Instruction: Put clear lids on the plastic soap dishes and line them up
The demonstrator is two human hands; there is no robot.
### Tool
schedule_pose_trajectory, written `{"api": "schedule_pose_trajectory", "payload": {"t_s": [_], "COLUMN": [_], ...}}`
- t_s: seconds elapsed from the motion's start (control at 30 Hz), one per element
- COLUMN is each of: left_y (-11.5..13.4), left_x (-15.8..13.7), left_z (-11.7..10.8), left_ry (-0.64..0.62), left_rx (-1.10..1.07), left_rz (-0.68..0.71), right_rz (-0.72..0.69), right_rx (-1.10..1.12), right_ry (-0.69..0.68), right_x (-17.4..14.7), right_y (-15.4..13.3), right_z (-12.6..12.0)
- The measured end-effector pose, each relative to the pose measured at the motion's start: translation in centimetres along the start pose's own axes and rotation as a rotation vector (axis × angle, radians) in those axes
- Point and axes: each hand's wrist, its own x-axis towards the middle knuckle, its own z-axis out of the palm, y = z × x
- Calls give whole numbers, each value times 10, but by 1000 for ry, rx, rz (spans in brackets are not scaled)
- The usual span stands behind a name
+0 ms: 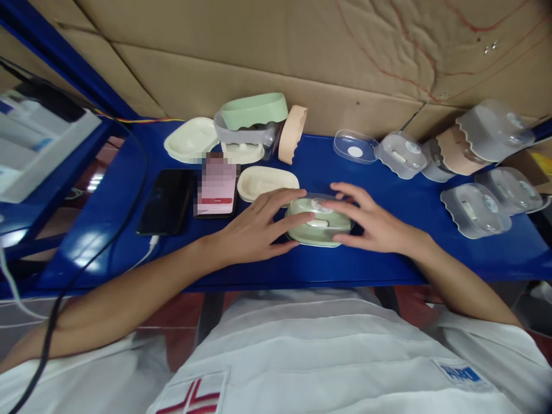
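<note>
A light green soap box (302,233) with a clear lid and a round white sticker on top sits near the front edge of the blue table. From its left side my left hand (259,227) grips it, fingers spread over the lid and the near side. My right hand (373,221) holds it from the right, with fingertips on the lid by the sticker and on the near right side; its other fingers are raised. A cream oval tray (269,181) lies just behind my left hand. My fingers partly cover the box.
Behind stand green (254,112), grey and peach (292,135) wavy-edged parts and a cream dish (192,140). Two phones lie left, one black (166,201) with a white cable. A clear lid (356,146) and several lidded boxes (474,210) are at right. Cardboard (302,52) forms the back.
</note>
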Motion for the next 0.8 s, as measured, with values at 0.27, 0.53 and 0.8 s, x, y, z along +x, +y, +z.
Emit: {"api": "schedule_pose_trajectory", "payload": {"t_s": [0.27, 0.53, 0.8], "left_y": [-3, -5, -7], "left_x": [0, 1, 0], "left_z": [3, 3, 5], "left_ry": [-77, -68, -61], "left_rx": [-71, -67, -80], "left_rz": [8, 8, 4], "right_rz": [-111, -105, -136], "right_rx": [-125, -271, -392], "right_ry": [-52, 13, 69], "right_x": [0, 1, -2], "right_y": [-23, -25, -23], "right_z": [20, 27, 33]}}
